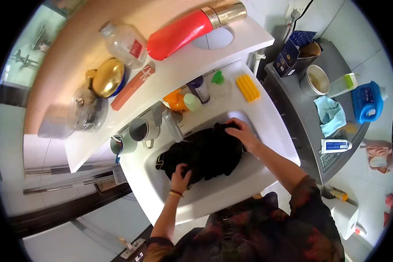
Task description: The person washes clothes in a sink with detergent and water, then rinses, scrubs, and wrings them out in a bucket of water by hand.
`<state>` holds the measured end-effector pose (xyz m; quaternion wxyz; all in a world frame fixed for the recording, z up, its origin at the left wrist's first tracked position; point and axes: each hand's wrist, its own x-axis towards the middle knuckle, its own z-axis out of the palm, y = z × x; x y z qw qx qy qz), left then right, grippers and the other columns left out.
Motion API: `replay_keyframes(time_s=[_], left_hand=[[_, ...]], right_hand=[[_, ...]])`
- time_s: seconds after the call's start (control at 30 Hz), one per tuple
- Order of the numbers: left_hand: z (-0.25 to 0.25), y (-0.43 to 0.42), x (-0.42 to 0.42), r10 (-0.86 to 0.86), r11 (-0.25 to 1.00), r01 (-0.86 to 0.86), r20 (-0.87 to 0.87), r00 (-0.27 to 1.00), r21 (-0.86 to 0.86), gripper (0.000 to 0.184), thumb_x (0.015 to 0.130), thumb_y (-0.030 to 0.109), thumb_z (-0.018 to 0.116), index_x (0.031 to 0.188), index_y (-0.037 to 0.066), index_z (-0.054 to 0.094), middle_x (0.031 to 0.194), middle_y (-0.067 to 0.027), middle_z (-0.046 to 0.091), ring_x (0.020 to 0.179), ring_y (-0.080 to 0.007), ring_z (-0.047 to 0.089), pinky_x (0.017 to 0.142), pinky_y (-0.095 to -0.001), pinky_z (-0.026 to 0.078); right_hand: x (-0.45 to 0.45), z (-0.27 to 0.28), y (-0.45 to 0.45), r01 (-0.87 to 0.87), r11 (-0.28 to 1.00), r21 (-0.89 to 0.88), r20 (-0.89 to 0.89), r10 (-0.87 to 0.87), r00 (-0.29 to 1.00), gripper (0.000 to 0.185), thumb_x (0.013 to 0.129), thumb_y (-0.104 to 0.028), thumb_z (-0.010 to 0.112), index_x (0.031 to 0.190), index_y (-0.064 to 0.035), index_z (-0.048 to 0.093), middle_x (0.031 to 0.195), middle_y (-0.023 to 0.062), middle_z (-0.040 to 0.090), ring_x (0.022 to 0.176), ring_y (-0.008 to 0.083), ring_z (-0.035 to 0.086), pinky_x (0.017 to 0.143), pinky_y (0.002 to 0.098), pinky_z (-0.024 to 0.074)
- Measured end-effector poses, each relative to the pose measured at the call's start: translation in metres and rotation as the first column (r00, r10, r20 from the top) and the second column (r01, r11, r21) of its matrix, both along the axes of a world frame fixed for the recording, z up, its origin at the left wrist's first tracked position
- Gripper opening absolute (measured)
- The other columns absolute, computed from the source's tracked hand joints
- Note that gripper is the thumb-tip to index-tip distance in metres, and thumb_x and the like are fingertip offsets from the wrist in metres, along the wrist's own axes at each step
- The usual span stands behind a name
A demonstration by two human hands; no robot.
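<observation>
A bunched black cloth garment (pixel 209 153), with a thin yellow edge at its left end, lies in the white sink (pixel 192 207) under the faucet (pixel 172 125). My left hand (pixel 179 180) is closed on the cloth's near left side, fingers curled into the fabric. At the far right end, my right hand (pixel 243 134) grips a fold between thumb and fingers. Some fingertips of both hands are lost in the dark fabric.
On the sink's back rim stand a mug (pixel 140 130), an orange bottle (pixel 175 100) and a yellow soap bar (pixel 248 87). A shelf above holds a red bottle (pixel 181 35). At right, a grey counter (pixel 301 118) carries a blue detergent jug (pixel 367 102) and a toothpaste tube (pixel 336 146).
</observation>
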<state>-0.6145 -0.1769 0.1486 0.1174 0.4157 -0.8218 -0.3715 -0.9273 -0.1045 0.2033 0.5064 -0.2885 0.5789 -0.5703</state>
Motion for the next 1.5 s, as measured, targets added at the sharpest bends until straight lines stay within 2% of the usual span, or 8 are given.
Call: replay_keyframes(time_s=[0.1,0.2,0.47,0.53,0.8,0.87,1.13,1.5], left_hand=[[0.024,0.006,0.022,0.007,0.980,-0.064,0.292,0.956,0.187,0.051,0.073,0.033,0.068,0.116,0.013,0.048,0.097,-0.0133,0.058,0.092,-0.0298,0.055,0.082,-0.0389,0.040],[0.037,0.016,0.016,-0.039,0.974,0.124,0.401,0.915,-0.188,0.074,0.067,0.029,0.073,0.129,0.012,0.038,0.119,-0.0167,0.048,0.109,-0.0347,0.046,0.090,-0.0401,0.038],[0.051,-0.020,-0.092,-0.236,0.967,0.256,-0.342,0.909,0.011,0.085,0.063,0.026,0.076,0.134,0.006,0.032,0.133,-0.0190,0.036,0.120,-0.0361,0.036,0.100,-0.0400,0.032],[0.025,-0.033,-0.108,-0.315,0.854,0.220,-0.132,0.940,-0.471,0.068,0.066,0.024,0.073,0.125,0.005,0.044,0.123,-0.0160,0.047,0.117,-0.0321,0.041,0.100,-0.0364,0.033],[-0.008,0.001,-0.038,-0.334,0.941,0.311,0.228,0.915,0.131,0.051,0.080,0.028,0.062,0.122,0.005,0.045,0.119,-0.0193,0.048,0.111,-0.0323,0.047,0.096,-0.0371,0.038],[0.004,-0.005,-0.065,-0.230,0.972,0.226,0.069,0.971,0.061,0.056,0.077,0.033,0.064,0.123,0.007,0.045,0.121,-0.0190,0.046,0.113,-0.0336,0.045,0.095,-0.0386,0.038],[-0.035,0.045,-0.109,-0.178,0.920,0.290,0.378,0.908,-0.264,0.073,0.074,0.050,0.063,0.133,0.016,0.037,0.129,-0.0191,0.037,0.117,-0.0436,0.035,0.092,-0.0533,0.035],[-0.128,-0.040,-0.129,-0.368,0.904,0.426,0.560,0.743,0.028,0.056,0.085,0.053,0.043,0.126,0.015,0.045,0.121,-0.0181,0.050,0.109,-0.0350,0.049,0.086,-0.0488,0.040]], right_hand=[[0.004,0.065,0.004,0.061,0.997,-0.048,0.381,-0.038,0.924,0.024,0.079,-0.010,0.060,0.101,-0.0039,0.054,0.087,0.0046,0.058,0.082,0.0121,0.056,0.075,0.0250,0.0467],[0.022,0.116,0.003,-0.019,0.992,-0.128,0.474,0.078,0.877,0.026,0.079,-0.008,0.058,0.104,-0.0038,0.053,0.088,0.0047,0.058,0.083,0.0121,0.056,0.076,0.0251,0.0469],[0.038,0.231,0.003,-0.024,0.882,-0.471,0.576,0.328,0.749,0.029,0.077,-0.006,0.053,0.105,-0.0024,0.051,0.097,0.0077,0.055,0.089,0.0160,0.055,0.082,0.0295,0.0458],[0.039,0.231,0.005,-0.033,0.873,-0.486,0.555,0.338,0.761,0.031,0.076,-0.009,0.053,0.106,-0.0020,0.050,0.097,0.0084,0.056,0.091,0.0171,0.055,0.086,0.0299,0.0439],[-0.008,-0.010,0.037,-0.198,0.971,0.134,-0.049,0.206,0.977,0.030,0.078,-0.015,0.052,0.106,-0.0055,0.055,0.103,0.0072,0.056,0.106,0.0184,0.048,0.094,0.0310,0.0365],[-0.003,-0.063,0.040,-0.098,0.958,0.269,-0.799,0.279,0.532,0.038,0.076,-0.023,0.055,0.112,-0.0101,0.055,0.112,0.0126,0.054,0.110,0.0278,0.046,0.092,0.0432,0.0387],[0.039,-0.088,0.047,-0.157,0.941,0.298,-0.954,0.297,-0.032,0.059,0.077,-0.054,0.054,0.122,-0.0175,0.049,0.129,0.0120,0.041,0.114,0.0364,0.039,0.090,0.0552,0.0336],[0.013,-0.165,-0.042,-0.226,0.827,0.514,-0.817,0.553,0.165,0.063,0.080,-0.058,0.047,0.121,-0.0107,0.051,0.120,0.0127,0.052,0.114,0.0322,0.045,0.092,0.0513,0.0340]])
